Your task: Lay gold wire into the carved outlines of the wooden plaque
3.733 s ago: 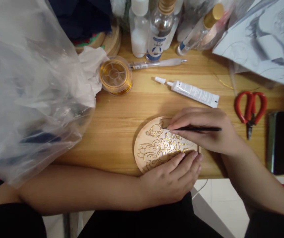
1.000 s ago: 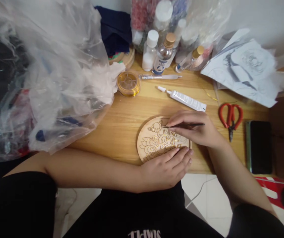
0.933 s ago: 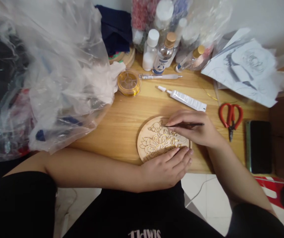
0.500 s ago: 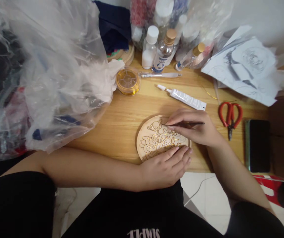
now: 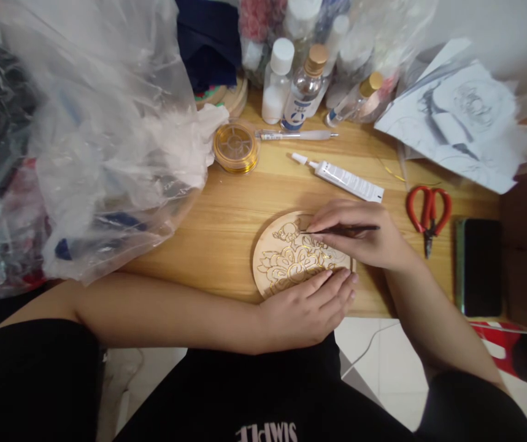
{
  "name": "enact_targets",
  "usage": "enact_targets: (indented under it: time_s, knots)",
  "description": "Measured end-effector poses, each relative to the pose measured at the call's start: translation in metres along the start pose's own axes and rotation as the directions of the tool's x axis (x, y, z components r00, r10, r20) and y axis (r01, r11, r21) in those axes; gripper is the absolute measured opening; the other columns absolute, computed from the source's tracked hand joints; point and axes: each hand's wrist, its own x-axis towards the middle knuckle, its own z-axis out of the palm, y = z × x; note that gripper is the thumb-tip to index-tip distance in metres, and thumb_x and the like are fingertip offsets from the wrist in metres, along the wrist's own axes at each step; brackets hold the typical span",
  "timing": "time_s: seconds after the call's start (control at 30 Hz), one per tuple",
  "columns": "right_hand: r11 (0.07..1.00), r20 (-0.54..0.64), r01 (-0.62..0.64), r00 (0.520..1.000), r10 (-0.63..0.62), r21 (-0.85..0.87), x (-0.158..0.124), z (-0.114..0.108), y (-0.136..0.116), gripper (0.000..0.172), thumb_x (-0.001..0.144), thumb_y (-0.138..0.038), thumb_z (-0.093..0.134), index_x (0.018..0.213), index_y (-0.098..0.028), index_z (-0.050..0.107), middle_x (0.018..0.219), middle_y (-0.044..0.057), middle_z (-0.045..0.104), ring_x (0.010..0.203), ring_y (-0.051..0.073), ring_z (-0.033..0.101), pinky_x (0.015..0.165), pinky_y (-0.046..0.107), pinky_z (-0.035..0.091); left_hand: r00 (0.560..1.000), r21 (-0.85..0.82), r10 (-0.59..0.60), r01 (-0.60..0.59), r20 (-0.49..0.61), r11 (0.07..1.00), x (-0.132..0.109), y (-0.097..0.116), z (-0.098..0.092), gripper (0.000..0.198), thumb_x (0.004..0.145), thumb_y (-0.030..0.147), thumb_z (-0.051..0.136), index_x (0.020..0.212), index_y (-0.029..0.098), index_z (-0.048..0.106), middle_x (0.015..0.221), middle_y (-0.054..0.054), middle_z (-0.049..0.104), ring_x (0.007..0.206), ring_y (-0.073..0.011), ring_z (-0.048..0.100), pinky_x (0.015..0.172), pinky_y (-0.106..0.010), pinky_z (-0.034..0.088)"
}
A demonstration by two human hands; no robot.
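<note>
A round wooden board (image 5: pixel 266 253) lies on the table with a flower pattern in gold wire on its pale face. My left hand (image 5: pixel 311 310) rests flat across the board's near edge, fingers stretched out and covering its lower right part. Between the thumb and fingers of my right hand (image 5: pixel 359 236) are slim dark tweezers (image 5: pixel 353 228). Their tips touch or hover just over the pattern near the top of the board; I cannot tell which. Part of the board's right side is hidden under my right hand.
Beyond the board lie a white glue tube (image 5: pixel 348 181), a pen (image 5: pixel 295 135) and a spool of gold wire (image 5: pixel 236 147). Red-handled cutters (image 5: pixel 429 212) and a phone (image 5: pixel 478 268) are at right. Several bottles (image 5: pixel 302 92) stand behind; plastic bags (image 5: pixel 120 135) fill the left.
The view has shifted very slightly. Both hands, the tweezers and the board hold nearly the same positions.
</note>
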Motion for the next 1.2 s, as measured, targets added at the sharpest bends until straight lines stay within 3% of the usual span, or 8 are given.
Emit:
enact_targets:
  time_s: [0.9,1.2]
  knots:
    - [1.0,0.002,-0.018,1.0,0.018,-0.02,-0.0007,0.0005,0.0008,0.009,0.083,-0.017,0.068,0.09,-0.021,0.07,0.086,0.004,0.073,0.082,0.015,0.069,0.07,0.029,0.056,1.0,0.007,0.011,-0.012,0.01,1.0,0.0003,-0.0003,0.0004,0.042,0.098,0.023,0.035,0.132,0.006,0.053,0.139,-0.014,0.054,0.129,-0.025,0.051,0.11,-0.038,0.037]
    - [0.991,-0.026,-0.01,1.0,0.007,-0.132,-0.004,0.0067,-0.0017,0.002,0.083,-0.018,0.067,0.085,-0.02,0.066,0.078,0.003,0.071,0.073,0.014,0.067,0.063,0.027,0.054,0.999,0.028,0.016,-0.017,0.035,0.999,-0.0006,0.0009,0.0001,0.044,0.099,0.025,0.036,0.134,0.006,0.051,0.141,-0.016,0.051,0.13,-0.0238,0.05,0.112,-0.038,0.035]
